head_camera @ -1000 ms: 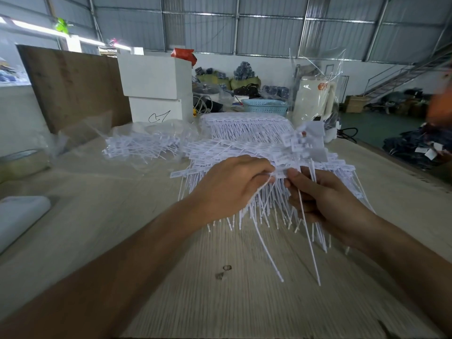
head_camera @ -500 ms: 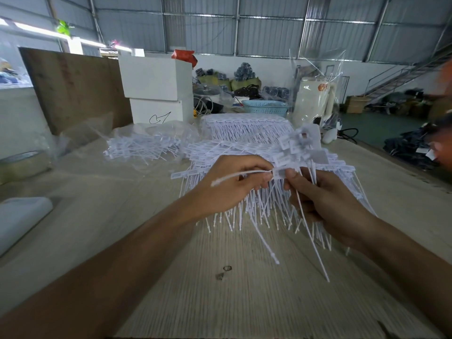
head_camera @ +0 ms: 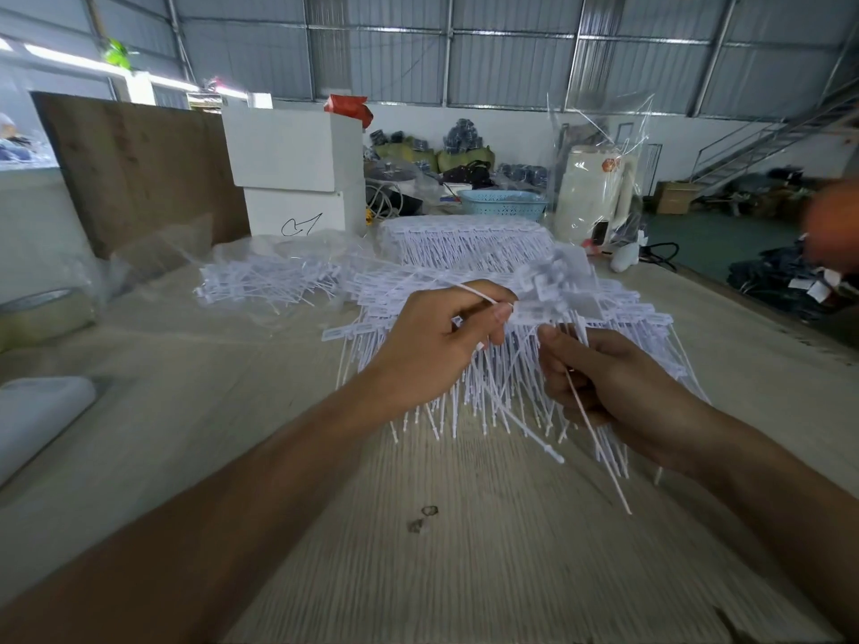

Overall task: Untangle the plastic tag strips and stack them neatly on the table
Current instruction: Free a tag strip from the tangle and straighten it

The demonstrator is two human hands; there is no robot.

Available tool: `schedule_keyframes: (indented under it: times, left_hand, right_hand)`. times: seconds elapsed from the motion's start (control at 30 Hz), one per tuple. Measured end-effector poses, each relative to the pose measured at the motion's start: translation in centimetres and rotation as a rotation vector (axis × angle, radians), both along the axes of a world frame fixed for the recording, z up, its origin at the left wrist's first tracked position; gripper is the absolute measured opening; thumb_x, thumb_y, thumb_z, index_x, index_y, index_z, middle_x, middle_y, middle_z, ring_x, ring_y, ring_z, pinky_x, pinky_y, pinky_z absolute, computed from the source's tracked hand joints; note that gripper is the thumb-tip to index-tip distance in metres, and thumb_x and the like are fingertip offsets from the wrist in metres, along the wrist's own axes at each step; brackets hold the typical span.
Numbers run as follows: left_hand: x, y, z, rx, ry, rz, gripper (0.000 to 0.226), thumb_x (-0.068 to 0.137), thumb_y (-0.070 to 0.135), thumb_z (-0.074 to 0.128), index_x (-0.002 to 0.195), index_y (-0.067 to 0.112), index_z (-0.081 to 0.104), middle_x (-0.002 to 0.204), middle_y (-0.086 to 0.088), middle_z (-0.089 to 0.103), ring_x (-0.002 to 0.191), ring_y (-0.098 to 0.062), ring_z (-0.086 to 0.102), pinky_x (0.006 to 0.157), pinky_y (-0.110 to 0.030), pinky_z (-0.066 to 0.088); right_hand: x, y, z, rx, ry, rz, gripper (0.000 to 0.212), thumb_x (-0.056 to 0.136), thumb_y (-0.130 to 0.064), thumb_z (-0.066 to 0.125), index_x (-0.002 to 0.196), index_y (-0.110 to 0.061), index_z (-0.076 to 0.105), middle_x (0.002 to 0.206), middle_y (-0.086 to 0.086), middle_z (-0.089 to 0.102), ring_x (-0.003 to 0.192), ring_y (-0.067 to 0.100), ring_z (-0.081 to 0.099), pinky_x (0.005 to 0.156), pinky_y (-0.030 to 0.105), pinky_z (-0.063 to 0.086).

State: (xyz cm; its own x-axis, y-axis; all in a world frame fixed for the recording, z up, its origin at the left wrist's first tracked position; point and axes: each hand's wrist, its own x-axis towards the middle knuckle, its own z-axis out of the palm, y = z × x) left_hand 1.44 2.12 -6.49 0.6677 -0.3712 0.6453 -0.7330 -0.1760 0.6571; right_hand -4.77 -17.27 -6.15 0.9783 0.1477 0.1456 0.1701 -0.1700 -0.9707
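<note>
white tag strips (head_camera: pixel 553 290) bunched between left hand (head_camera: pixel 437 346) and right hand (head_camera: pixel 609 383).

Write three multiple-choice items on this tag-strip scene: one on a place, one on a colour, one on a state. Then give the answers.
1. Where does the basket stand?
A. behind the far stack of tag strips
B. at the near table edge
C. under the left hand

2. What colour is the basket?
A. red
B. light blue
C. black

3. What is the right hand doing?
A. lying flat
B. pointing
C. gripping a bunch of strips

Answers: 1 A, it shows past the far stack; 2 B, its mesh wall is light blue; 3 C, its fingers curl round the stems.
</note>
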Motion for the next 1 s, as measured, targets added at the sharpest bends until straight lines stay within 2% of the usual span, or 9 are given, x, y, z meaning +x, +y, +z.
schedule_keyframes:
  times: [0.17,0.3,0.43,0.53,0.57,0.63,0.73,0.9,1.0]
  left_hand:
    - [0.0,-0.1,0.0,0.014,0.004,-0.013,0.018,0.099,0.015,0.055,0.101,0.02,0.072,0.076,0.006,0.069,0.067,-0.002,0.062,0.062,-0.014,0.045]
    - [0.5,0.7,0.2,0.056,0.09,-0.032,0.02,0.102,0.011,0.053,0.102,0.014,0.073,0.073,0.005,0.067,0.067,-0.01,0.061,0.059,-0.024,0.048]
    - [0.7,1.5,0.5,0.121,0.029,0.074,0.013,0.094,0.022,0.068,0.104,0.02,0.075,0.08,0.01,0.071,0.071,0.0,0.065,0.064,-0.013,0.046]
    - [0.2,1.1,0.4,0.124,0.004,0.083,0.02,0.084,0.024,0.08,0.104,0.022,0.077,0.087,0.012,0.071,0.075,0.004,0.062,0.065,-0.011,0.043]
    - [0.0,0.9,0.4,0.125,-0.011,0.072,0.023,0.082,0.022,0.081,0.104,0.02,0.077,0.09,0.011,0.072,0.081,0.002,0.064,0.068,-0.014,0.045]
    - [-0.4,0.5,0.5,0.121,-0.043,0.035,0.026,0.079,0.018,0.084,0.104,0.018,0.077,0.092,0.01,0.072,0.088,-0.005,0.066,0.077,-0.023,0.05]
    - [-0.8,0.0,0.5,0.095,-0.064,0.02,0.032,0.076,0.015,0.086,0.105,0.018,0.073,0.085,0.011,0.069,0.081,-0.006,0.065,0.073,-0.022,0.048]
    - [-0.7,-0.3,0.3,0.11,-0.089,0.059,0.044,0.075,0.02,0.087,0.102,0.025,0.053,0.08,0.011,0.067,0.065,0.001,0.059,0.06,-0.017,0.043]
    - [-0.9,-0.6,0.1,0.121,-0.128,0.04,0.043,0.076,0.022,0.084,0.104,0.024,0.051,0.083,0.009,0.065,0.074,-0.007,0.063,0.065,-0.032,0.052]
  right_hand:
    - [0.2,0.0,-0.3,0.029,0.008,0.056,0.044,0.101,-0.039,0.048,0.061,-0.022,0.039,0.06,-0.001,0.032,0.048,0.013,0.027,0.044,0.024,0.029]
    - [0.2,-0.5,-0.6,-0.085,-0.023,0.051,0.044,0.104,-0.037,0.046,0.063,-0.02,0.039,0.061,0.002,0.038,0.049,0.015,0.033,0.045,0.023,0.033]
    - [0.1,-0.4,-0.5,-0.048,-0.068,0.075,0.042,0.097,-0.043,0.048,0.062,-0.02,0.046,0.061,0.006,0.049,0.05,0.017,0.044,0.047,0.027,0.039]
    - [-0.1,-0.3,-0.4,0.022,-0.045,0.1,0.04,0.095,-0.045,0.05,0.067,-0.016,0.052,0.066,0.016,0.059,0.053,0.026,0.055,0.048,0.034,0.047]
    - [-0.1,-0.3,-0.4,0.028,-0.037,0.107,0.041,0.097,-0.045,0.049,0.069,-0.016,0.055,0.066,0.017,0.059,0.051,0.027,0.055,0.046,0.033,0.046]
    - [0.0,-0.3,-0.6,0.021,-0.025,0.113,0.042,0.103,-0.044,0.045,0.076,-0.014,0.059,0.059,0.014,0.051,0.042,0.021,0.043,0.041,0.026,0.037]
    - [0.2,-0.4,-0.5,0.009,-0.005,0.067,0.041,0.101,-0.049,0.046,0.083,-0.018,0.065,0.054,-0.002,0.034,0.044,0.011,0.025,0.04,0.02,0.024]
    - [0.0,0.0,-0.4,-0.065,-0.043,0.012,0.037,0.083,-0.059,0.063,0.065,-0.027,0.065,0.055,-0.002,0.035,0.046,0.01,0.028,0.041,0.021,0.025]
    - [0.0,0.1,-0.4,-0.112,-0.082,-0.003,0.035,0.084,-0.052,0.067,0.063,-0.024,0.06,0.054,0.002,0.036,0.045,0.012,0.028,0.041,0.022,0.026]
